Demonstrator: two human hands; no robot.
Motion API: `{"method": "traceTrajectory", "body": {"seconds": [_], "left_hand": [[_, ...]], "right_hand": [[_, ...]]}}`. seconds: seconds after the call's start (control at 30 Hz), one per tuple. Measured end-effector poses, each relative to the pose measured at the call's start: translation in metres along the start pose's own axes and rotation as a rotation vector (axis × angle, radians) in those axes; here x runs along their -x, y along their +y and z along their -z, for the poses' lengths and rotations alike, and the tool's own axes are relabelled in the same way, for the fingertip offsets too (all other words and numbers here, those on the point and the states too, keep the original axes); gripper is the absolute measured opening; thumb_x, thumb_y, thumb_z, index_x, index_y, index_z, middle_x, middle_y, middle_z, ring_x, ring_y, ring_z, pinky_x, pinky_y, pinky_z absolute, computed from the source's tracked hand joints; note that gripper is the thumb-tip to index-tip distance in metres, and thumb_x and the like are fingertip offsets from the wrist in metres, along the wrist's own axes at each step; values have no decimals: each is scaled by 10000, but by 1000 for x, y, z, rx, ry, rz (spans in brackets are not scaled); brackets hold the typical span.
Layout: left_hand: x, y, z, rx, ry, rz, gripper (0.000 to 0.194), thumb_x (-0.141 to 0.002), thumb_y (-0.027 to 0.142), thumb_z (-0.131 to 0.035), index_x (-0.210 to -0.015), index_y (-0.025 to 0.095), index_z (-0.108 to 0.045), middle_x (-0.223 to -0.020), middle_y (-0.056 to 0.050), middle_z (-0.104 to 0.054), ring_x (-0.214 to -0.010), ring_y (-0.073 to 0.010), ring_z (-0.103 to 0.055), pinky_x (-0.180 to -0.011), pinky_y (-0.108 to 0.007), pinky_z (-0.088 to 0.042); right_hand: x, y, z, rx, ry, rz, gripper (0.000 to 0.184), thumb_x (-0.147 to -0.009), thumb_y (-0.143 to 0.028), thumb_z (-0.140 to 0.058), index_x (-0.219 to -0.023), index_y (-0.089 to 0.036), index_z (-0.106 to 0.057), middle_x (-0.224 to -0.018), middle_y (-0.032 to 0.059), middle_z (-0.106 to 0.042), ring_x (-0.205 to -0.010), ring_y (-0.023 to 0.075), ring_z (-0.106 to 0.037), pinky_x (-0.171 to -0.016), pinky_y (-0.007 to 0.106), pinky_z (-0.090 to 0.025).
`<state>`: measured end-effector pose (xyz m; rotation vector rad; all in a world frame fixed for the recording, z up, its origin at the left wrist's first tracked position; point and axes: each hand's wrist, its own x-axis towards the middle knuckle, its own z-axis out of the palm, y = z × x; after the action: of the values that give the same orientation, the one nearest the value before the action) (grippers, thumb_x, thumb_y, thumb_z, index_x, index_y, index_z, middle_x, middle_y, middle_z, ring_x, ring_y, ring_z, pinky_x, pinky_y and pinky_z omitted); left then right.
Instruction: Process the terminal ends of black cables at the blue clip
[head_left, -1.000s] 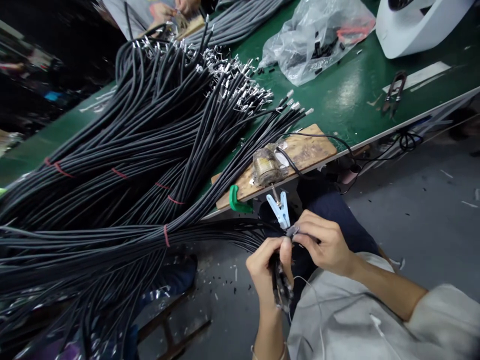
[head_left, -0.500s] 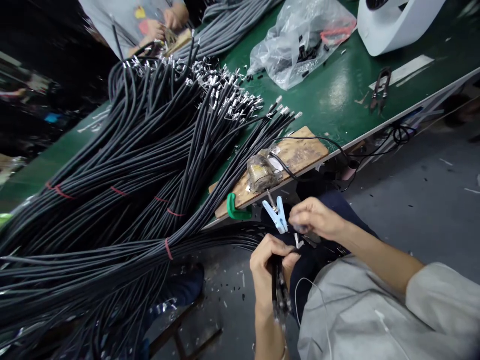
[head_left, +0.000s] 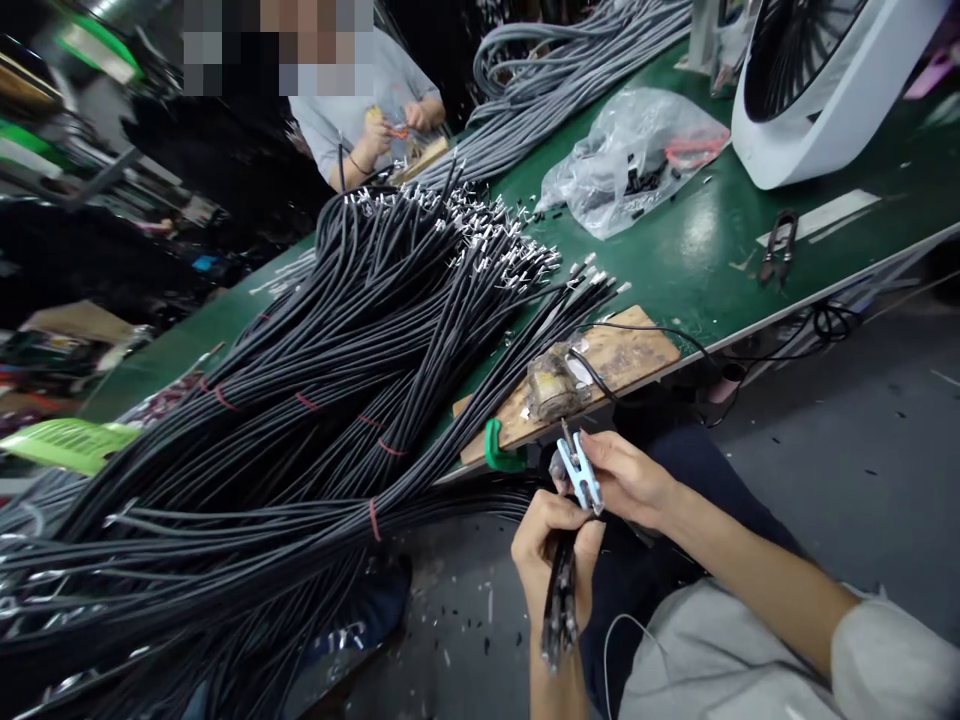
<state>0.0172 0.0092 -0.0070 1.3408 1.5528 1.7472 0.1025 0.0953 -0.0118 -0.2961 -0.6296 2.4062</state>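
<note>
My left hand (head_left: pixel 551 535) is closed around a bundle of black cables (head_left: pixel 561 605), whose stripped ends hang down below the fist. One cable end points up from between thumb and forefinger, touching or very close to the lower tip of a light-blue clothes peg (head_left: pixel 581 472). The peg sits on the shaft of a small tape-wrapped motor (head_left: pixel 553 388). My right hand (head_left: pixel 619 475) is closed on the peg, thumb and fingers on either side of it.
The motor is on a wooden board (head_left: pixel 630 340) at the green table's (head_left: pixel 701 270) edge, beside a green clamp (head_left: pixel 501 450). Banded black cables (head_left: pixel 315 400) pile up leftward. Behind are a plastic bag (head_left: pixel 622 150), snips (head_left: pixel 778 245), a white fan (head_left: pixel 795 120) and a co-worker's hands (head_left: pixel 397 125).
My right hand has moved left onto the clothes peg and closed on it. My left hand still holds the cables, its upright cable end now at the peg's tip. The view has tilted up.
</note>
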Motion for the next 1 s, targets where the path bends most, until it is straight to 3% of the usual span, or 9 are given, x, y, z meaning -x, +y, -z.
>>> {"method": "traceTrajectory", "body": {"seconds": [0.1,0.27,0.33,0.43,0.53,0.6,0.67,0.8,1.0], "left_hand": [[0,2,1,-21,-12,8,233,-786,332,-717,-653,172,-612,-654,12,-547,-622,-128,-545,-620,-258,-413],[4,7,4,-16,-42,-25,220,-787,343,-729,-677,178,-635,-634,10,-559,-548,-112,-531,-548,-249,-430],[4,8,7,9,-56,-88,181,-797,342,-727,-710,193,-672,-657,-3,-597,-591,-130,-576,-563,-256,-466],[2,9,16,77,-176,-165,246,-818,434,-690,-721,209,-713,-647,-27,-626,-591,-147,-604,-541,-265,-487],[-1,8,26,140,-275,-114,322,-823,500,-658,-737,193,-701,-560,-16,-586,-475,-117,-534,-467,-245,-440],[0,7,30,138,-263,-54,297,-817,471,-679,-763,180,-668,-608,-24,-598,-515,-127,-560,-484,-245,-451],[5,8,31,98,-242,-8,225,-820,384,-696,-765,173,-641,-677,-35,-618,-581,-141,-596,-527,-251,-472],[19,15,31,-53,-231,-8,132,-807,276,-706,-758,164,-656,-635,-22,-628,-550,-128,-575,-517,-227,-440],[30,19,39,-182,-257,-5,134,-766,273,-745,-747,161,-674,-634,-19,-619,-545,-122,-549,-512,-219,-432]], "right_hand": [[2,3,8,-19,-8,-46,501,-806,-587,-642,-730,-95,-697,-669,75,-666,-619,130,-601,-564,226,-448],[16,-2,30,47,138,8,470,-819,-578,-632,-772,-117,-704,-642,52,-643,-544,92,-501,-505,208,-385],[28,-8,37,181,180,92,404,-805,-526,-677,-822,-125,-719,-666,55,-652,-560,97,-498,-528,220,-400],[51,-16,44,445,277,189,315,-811,-451,-696,-864,-143,-730,-714,59,-658,-610,123,-539,-565,246,-433],[71,-19,43,711,379,254,250,-856,-404,-652,-844,-164,-721,-706,49,-643,-637,150,-573,-584,268,-459],[79,-17,35,889,411,340,210,-869,-356,-642,-782,-174,-701,-665,33,-610,-621,152,-553,-575,276,-450],[83,-13,21,1045,377,468,163,-862,-283,-657,-738,-178,-679,-639,21,-582,-610,148,-521,-564,282,-426],[79,-3,-10,1207,127,693,68,-821,-223,-713,-849,-165,-690,-704,45,-656,-658,163,-541,-630,319,-447],[70,-1,-20,1109,27,668,51,-854,-192,-663,-825,-155,-684,-703,59,-672,-665,164,-559,-608,301,-465]]}}
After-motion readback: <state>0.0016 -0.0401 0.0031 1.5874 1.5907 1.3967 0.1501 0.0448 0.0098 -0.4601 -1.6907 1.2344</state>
